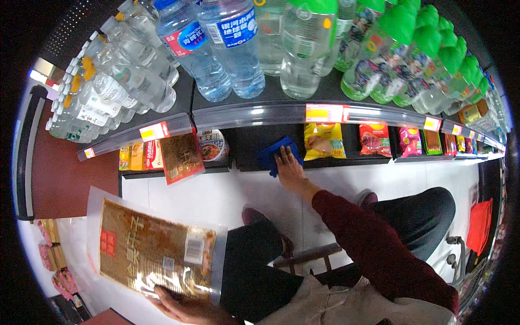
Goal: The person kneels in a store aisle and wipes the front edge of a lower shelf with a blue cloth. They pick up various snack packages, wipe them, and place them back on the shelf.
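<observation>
My left hand (178, 305) grips the lower edge of a flat, clear-edged plastic food packet (154, 248) with brown contents, a barcode and printed writing. The packet is over the white floor, beside my left leg. My right hand (291, 167) presses a blue cloth (280, 152) onto the black lower shelf (248, 156), fingers spread over it. Just right of the cloth stands a yellow snack bag (324, 141). To its left is an instant noodle cup (213, 145), and a similar brown packet (183, 156) leans out past the shelf front.
Water bottles (231, 48) and green-capped bottles (365, 65) stand on the upper shelf, whose price rail (260, 113) overhangs the lower one. A red snack bag (374, 139) and other packets sit farther right. Beneath me is a low stool (308, 256). A red item (479, 227) is at right.
</observation>
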`<state>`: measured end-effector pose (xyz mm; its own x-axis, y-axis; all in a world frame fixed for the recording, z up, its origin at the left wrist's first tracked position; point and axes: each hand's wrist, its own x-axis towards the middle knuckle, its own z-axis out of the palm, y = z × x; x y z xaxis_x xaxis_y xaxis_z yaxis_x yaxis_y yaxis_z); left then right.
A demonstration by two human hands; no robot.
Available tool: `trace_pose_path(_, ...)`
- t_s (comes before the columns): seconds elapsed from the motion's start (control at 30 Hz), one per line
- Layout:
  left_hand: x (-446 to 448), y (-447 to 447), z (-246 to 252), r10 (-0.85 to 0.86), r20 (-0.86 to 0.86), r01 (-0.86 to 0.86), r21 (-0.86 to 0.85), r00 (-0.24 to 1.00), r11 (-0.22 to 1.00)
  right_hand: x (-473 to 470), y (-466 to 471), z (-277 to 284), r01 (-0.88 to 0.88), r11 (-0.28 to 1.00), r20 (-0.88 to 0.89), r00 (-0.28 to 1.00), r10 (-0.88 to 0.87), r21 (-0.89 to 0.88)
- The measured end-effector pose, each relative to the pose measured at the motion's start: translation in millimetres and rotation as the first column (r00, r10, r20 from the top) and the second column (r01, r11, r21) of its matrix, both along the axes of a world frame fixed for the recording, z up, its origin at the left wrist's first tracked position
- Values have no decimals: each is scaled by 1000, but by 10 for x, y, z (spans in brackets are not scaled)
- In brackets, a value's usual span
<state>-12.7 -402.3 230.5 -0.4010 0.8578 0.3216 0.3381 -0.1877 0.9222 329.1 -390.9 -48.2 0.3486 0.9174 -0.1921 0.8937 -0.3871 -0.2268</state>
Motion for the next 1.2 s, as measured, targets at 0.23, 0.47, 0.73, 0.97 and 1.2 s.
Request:
trace_pose_path(0.23,-160,-70,-93,-38,-451,125,166,892,978,544,640,178,173,977,120,975,-188,124)
trace_pose_path(0.47,-94,-50,-54,129,-412,-50,197,902,979,1033,958,443,-42,868,-283,952,-115,-494)
trace_pose_path(0.73,-180,-98,-108,138,-412,-36,245,901,969,508,1525,157,-73,901,-298,952,-64,-428)
trace_pose_path(0.97,-148,-171,-111,43,-372,-2,111,927,994,-155,731,148,-234,970,-26,971,236,65)
trace_pose_path(1.2,153,164,73,-45,414,146,-216,909,965,-194,71,237,-277,954,-136,956,261,-115)
